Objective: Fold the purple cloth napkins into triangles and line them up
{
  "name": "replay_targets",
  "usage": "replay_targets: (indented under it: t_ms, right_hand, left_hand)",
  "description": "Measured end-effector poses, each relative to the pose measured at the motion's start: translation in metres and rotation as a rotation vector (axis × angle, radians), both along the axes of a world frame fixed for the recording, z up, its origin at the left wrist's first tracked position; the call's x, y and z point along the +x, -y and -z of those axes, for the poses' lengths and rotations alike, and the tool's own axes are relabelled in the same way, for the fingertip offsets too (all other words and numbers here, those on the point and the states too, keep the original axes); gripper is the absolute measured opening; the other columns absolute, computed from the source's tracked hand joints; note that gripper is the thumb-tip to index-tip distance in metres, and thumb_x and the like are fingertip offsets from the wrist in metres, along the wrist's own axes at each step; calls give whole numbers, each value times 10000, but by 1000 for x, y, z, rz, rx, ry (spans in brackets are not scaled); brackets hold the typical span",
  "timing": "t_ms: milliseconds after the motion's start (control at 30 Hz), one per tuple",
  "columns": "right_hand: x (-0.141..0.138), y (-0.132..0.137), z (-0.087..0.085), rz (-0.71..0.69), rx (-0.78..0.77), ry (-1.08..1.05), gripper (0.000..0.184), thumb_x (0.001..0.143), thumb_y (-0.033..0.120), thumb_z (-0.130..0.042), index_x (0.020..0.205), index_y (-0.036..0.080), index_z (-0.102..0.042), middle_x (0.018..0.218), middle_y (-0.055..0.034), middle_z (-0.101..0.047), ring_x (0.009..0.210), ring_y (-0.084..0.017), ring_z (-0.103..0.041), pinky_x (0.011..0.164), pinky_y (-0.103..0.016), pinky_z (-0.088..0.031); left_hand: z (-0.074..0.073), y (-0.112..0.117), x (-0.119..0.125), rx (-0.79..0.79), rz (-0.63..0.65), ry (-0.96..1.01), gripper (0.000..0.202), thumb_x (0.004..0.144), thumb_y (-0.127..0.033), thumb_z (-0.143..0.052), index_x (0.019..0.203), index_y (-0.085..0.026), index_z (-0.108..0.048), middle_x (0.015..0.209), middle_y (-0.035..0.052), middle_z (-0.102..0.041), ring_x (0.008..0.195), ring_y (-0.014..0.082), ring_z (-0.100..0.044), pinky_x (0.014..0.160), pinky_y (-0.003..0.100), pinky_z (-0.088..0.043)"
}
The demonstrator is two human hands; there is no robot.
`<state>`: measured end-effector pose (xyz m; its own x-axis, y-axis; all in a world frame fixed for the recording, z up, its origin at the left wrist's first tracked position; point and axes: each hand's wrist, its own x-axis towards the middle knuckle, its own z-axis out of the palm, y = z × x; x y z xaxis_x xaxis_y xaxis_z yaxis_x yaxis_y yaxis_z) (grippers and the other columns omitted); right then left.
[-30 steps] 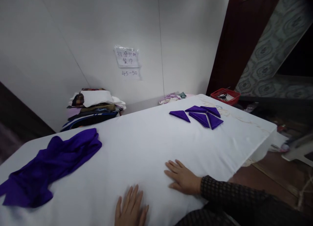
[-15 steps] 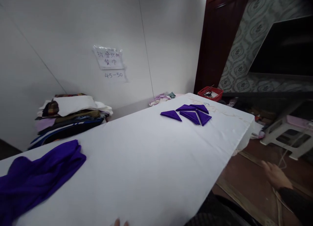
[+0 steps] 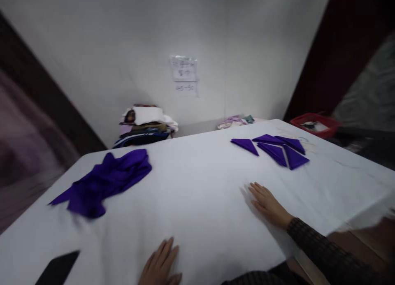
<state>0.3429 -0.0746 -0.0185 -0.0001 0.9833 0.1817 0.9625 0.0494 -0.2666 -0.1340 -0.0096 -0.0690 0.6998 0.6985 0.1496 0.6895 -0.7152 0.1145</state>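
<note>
My left hand is at the near edge of the white-covered table, fingers stretched out and holding nothing. To the right, my right hand is over the cloth with its fingers extended, also without anything in it. Beyond it, several purple cloths folded into triangles lie grouped together. A crumpled heap of purple cloth rests on the left part of the table, apart from both hands.
A flat black object lies at the near left. Stacked clothes stand behind the table, beside the wall with a paper sign. A red basket is at the far right, near pinkish fabrics.
The view has turned left, bringing more of the purple heap and the black object into sight. My right hand has come from beside the table to over it; more of my left hand shows.
</note>
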Motion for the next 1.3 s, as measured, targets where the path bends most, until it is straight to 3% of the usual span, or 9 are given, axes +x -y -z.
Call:
replay_targets:
  t_ms: [167, 300, 433, 567, 833, 1000, 1133, 1300]
  right_hand:
    - [-48, -43, 10, -225, -59, -111, 488, 950, 392, -369, 1403, 216, -419, 1480, -103, -348, 1377, -254, -277, 1105, -514, -246]
    - [-87, -72, 18, -340, -62, -183, 492, 950, 414, -367, 1404, 232, -417, 1470, -96, -368, 1364, -254, -305, 1103, -514, -255]
    - [-107, -83, 29, -380, -30, -111, 481, 940, 439, -382, 1353, 216, -487, 1453, -101, -397, 1359, -270, -314, 1093, -535, -260]
    - [-106, -83, 43, -396, 40, -30, 476, 933, 462, -383, 1307, 213, -537, 1445, -99, -409, 1347, -286, -335, 1081, -550, -272]
    - [-97, -83, 58, -431, 113, -17, 482, 921, 471, -375, 1321, 243, -517, 1448, -75, -411, 1341, -292, -346, 1067, -553, -288]
    - [-96, -84, 64, -434, 136, 3, 490, 915, 485, -343, 1301, 251, -533, 1441, -73, -419, 1333, -292, -361, 1053, -561, -298]
    - [-94, -85, 67, -447, 178, 12, 494, 914, 484, -342, 1286, 230, -546, 1424, -90, -440, 1316, -297, -388, 1031, -562, -324]
    - [-93, -86, 68, -451, 177, 8, 485, 912, 474, -353, 1290, 236, -543, 1423, -91, -441, 1310, -302, -395, 1030, -566, -323]
  left_hand:
    - [-52, 11, 33, -136, -142, 8, 421, 788, -320, -583, 1202, -248, -605, 1302, 65, -582, 1200, 252, -539, 990, 390, -474]
    - [-82, -8, 55, -226, -233, 68, 424, 815, -324, -555, 1224, -215, -571, 1315, 88, -569, 1187, 235, -545, 999, 393, -458]
    - [-101, -29, 63, -266, -337, 58, 399, 820, -317, -552, 1198, -191, -578, 1342, 103, -540, 1209, 255, -518, 1009, 424, -433]
    - [-102, -38, 62, -301, -407, 18, 379, 832, -325, -540, 1181, -184, -583, 1330, 106, -545, 1173, 267, -538, 977, 434, -445]
    - [-81, -59, 44, -283, -548, 67, 275, 835, -326, -549, 1067, -203, -632, 1281, 63, -587, 1183, 213, -525, 998, 362, -432]
    - [-83, -92, 11, -249, -810, 101, 315, 852, -307, -542, 1121, -163, -624, 1334, 97, -546, 1229, 214, -491, 1049, 327, -374]
    - [-93, -119, -21, -173, -1006, 125, 433, 886, -295, -487, 1275, -106, -515, 1457, 155, -383, 1315, 248, -389, 1080, 357, -328]
    - [-103, -143, -54, -57, -1317, 175, 492, 879, -359, -487, 1347, -210, -453, 1528, 118, -241, 1366, 274, -281, 1045, 427, -347]
